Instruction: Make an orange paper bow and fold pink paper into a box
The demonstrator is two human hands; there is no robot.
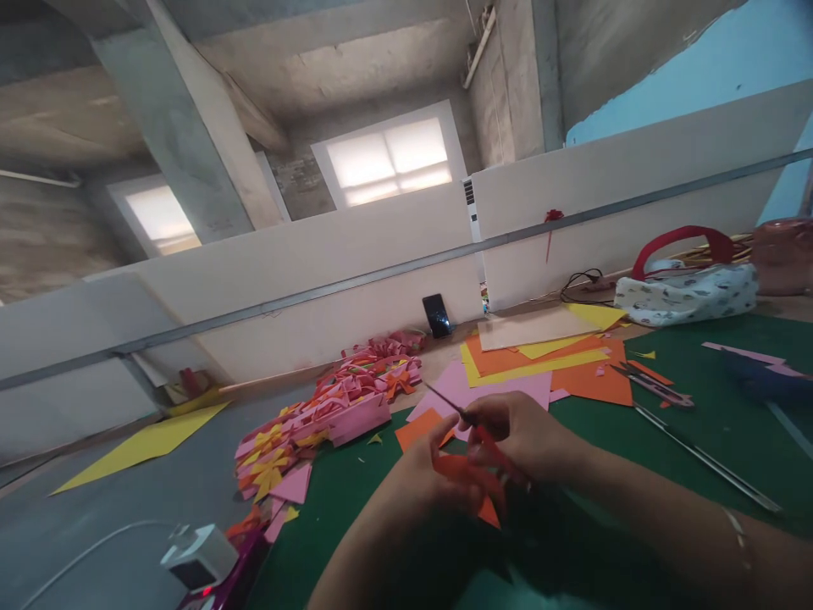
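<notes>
My right hand [530,432] is closed around a pair of scissors [496,451] with red handles, its dark blades pointing up and to the left. Close beside it, my left hand [428,479] has its fingers curled on a piece of orange paper [467,471], partly hidden by both hands. Beneath them is a green cutting mat [356,483]. Just beyond the hands lie a pink sheet [514,385] and another orange piece [416,430]. A heap of pink, red and yellow paper cut-outs [349,385] spreads to the left.
Orange and yellow sheets [594,377] lie behind, with a utility knife [657,386] and a metal ruler [705,457] to the right. A phone [437,315] leans on the white partition. A white charger [200,555] sits front left, a patterned cloth bag [686,292] far right.
</notes>
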